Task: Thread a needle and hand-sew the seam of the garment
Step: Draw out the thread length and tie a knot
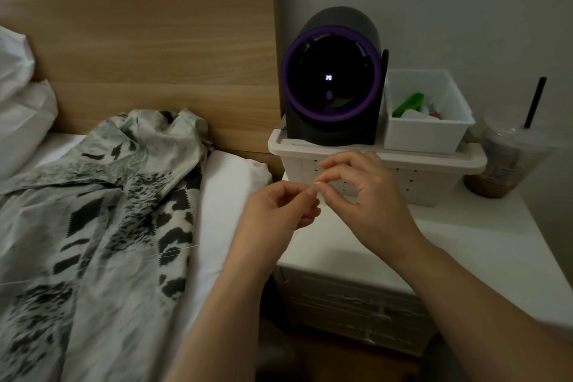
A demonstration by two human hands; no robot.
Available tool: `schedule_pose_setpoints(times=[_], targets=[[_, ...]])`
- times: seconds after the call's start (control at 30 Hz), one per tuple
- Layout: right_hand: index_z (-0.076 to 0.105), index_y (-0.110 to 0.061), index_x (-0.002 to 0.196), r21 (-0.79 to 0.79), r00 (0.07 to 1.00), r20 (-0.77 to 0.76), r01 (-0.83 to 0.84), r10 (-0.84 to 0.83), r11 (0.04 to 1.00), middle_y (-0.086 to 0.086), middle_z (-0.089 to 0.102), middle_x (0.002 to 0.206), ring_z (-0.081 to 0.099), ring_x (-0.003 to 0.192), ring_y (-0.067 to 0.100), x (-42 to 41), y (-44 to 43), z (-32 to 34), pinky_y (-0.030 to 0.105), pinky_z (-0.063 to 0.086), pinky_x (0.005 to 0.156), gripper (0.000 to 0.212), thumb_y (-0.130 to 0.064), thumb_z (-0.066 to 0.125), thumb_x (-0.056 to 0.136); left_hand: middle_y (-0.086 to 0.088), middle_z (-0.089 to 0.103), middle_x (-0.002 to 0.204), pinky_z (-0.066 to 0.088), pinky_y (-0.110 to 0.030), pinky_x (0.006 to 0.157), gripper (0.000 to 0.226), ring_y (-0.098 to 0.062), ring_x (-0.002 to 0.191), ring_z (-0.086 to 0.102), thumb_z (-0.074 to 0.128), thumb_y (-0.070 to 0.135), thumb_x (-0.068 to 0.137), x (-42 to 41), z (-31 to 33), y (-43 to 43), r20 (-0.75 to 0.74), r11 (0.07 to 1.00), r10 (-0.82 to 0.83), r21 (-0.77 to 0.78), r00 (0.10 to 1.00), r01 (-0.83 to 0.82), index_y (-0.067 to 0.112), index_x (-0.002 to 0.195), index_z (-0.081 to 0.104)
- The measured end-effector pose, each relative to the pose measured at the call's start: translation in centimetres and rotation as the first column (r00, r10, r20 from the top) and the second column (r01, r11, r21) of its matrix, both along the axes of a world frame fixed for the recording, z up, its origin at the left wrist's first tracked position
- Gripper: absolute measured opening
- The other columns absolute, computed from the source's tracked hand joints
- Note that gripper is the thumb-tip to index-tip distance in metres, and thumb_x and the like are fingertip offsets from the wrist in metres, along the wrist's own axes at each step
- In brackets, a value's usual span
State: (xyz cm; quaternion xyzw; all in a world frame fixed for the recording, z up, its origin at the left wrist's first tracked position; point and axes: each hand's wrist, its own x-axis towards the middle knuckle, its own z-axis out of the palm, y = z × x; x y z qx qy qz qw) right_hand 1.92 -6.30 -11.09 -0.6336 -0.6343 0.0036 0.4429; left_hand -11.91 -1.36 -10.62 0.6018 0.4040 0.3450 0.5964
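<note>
1. Left hand: reaching in over the edge of the bed, thumb and forefinger curling together and pinching at a small pale item; too small to tell whether this is the needle or a thread end.
2. Right hand: coming in over the nightstand, thumb and forefinger pinching at the same item, tips touching those of the left hand, the other fingers curling loosely.
3. Thread: a fine pale line lying across the garment, running from the left edge of the view toward the left forearm.
4. Garment: grey-white cloth with black print, lying crumpled on the white bed sheet to the left of both hands, apart from them.
5. White perforated basket: sitting on the nightstand just behind the hands, carrying a black device with a purple ring showing "20", and beside it a small white bin holding a green object.
6. Plastic cup with black straw: standing right of the basket.
7. Wooden headboard and white pillows: standing behind the garment.
</note>
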Motion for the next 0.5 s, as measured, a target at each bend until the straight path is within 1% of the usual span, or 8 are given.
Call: schedule_pose_setpoints(times=[0.1, 0.17, 0.2, 0.27, 0.3, 0.4, 0.5], targets=[[0.071, -0.019, 0.095, -0.044, 0.995, -0.096, -0.032, 0.027, 0.999, -0.011, 0.059, 0.105, 0.047, 0.102, 0.002, 0.1, 0.0, 0.2, 0.007, 0.032, 0.087, 0.013, -0.024, 0.06, 0.091, 0.002, 0.073, 0.073, 0.057, -0.02, 0.073, 0.006, -0.01, 0.073, 0.07, 0.065, 0.019, 0.089, 0.0, 0.1, 0.0, 0.008, 0.999, -0.021, -0.027, 1.0, 0.021, 0.017, 0.087, 0.07], [0.07, -0.024, 0.099, -0.062, 0.97, -0.24, -0.061, 0.044, 0.996, -0.017, 0.058, 0.104, 0.05, 0.1, -0.004, 0.3, -0.1, 0.4, 0.003, 0.034, 0.084, 0.015, -0.026, 0.056, 0.093, 0.003, 0.072, 0.071, 0.057, -0.02, 0.073, 0.005, -0.009, 0.073, 0.069, 0.065, 0.018, 0.089, 0.0, 0.0, 0.0, 0.014, 0.999, -0.019, -0.033, 1.0, 0.02, 0.017, 0.087, 0.07], [0.068, -0.028, 0.099, -0.072, 0.945, -0.322, -0.079, 0.052, 0.994, -0.019, 0.059, 0.103, 0.051, 0.1, -0.005, 0.5, -0.1, 0.5, 0.003, 0.036, 0.083, 0.015, -0.027, 0.054, 0.094, 0.004, 0.072, 0.07, 0.056, -0.02, 0.072, 0.005, -0.009, 0.073, 0.069, 0.065, 0.018, 0.089, 0.0, 0.0, 0.1, 0.021, 0.999, -0.016, -0.039, 1.0, 0.017, 0.016, 0.087, 0.07], [0.067, -0.034, 0.097, -0.126, 0.891, -0.45, -0.126, 0.057, 0.984, -0.018, 0.063, 0.101, 0.055, 0.097, -0.004, 1.0, -0.2, 0.7, 0.008, 0.042, 0.081, 0.015, -0.03, 0.054, 0.093, 0.004, 0.072, 0.07, 0.055, -0.019, 0.07, 0.005, -0.007, 0.072, 0.069, 0.065, 0.017, 0.089, 0.0, -0.1, 0.1, 0.033, 0.999, -0.009, -0.05, 0.999, 0.01, 0.016, 0.088, 0.069], [0.068, -0.036, 0.096, -0.163, 0.874, -0.482, -0.148, 0.052, 0.975, -0.017, 0.065, 0.1, 0.057, 0.095, -0.002, 1.3, -0.2, 0.7, 0.013, 0.044, 0.081, 0.014, -0.032, 0.055, 0.092, 0.004, 0.072, 0.07, 0.055, -0.018, 0.07, 0.005, -0.007, 0.071, 0.069, 0.064, 0.017, 0.089, 0.0, 0.0, 0.2, 0.034, 0.999, -0.008, -0.051, 0.999, 0.01, 0.017, 0.088, 0.069], [0.07, -0.039, 0.091, -0.234, 0.849, -0.527, -0.191, 0.04, 0.953, -0.017, 0.069, 0.096, 0.06, 0.096, 0.001, 1.5, -0.2, 0.4, 0.022, 0.046, 0.085, 0.011, -0.036, 0.059, 0.089, 0.004, 0.072, 0.071, 0.056, -0.018, 0.07, 0.006, -0.008, 0.072, 0.069, 0.064, 0.017, 0.09, -0.1, 0.0, 0.2, 0.028, 0.999, -0.01, -0.048, 1.0, 0.012, 0.016, 0.088, 0.069], [0.07, -0.039, 0.088, -0.243, 0.831, -0.554, -0.221, 0.052, 0.945, -0.015, 0.069, 0.091, 0.061, 0.09, 0.003, 1.1, -0.2, 0.4, 0.023, 0.05, 0.082, 0.008, -0.039, 0.063, 0.084, 0.004, 0.073, 0.071, 0.055, -0.016, 0.069, 0.006, -0.007, 0.071, 0.069, 0.063, 0.018, 0.09, -0.1, 0.1, 0.2, 0.012, 0.999, -0.011, -0.03, 1.0, 0.011, 0.017, 0.088, 0.069]])
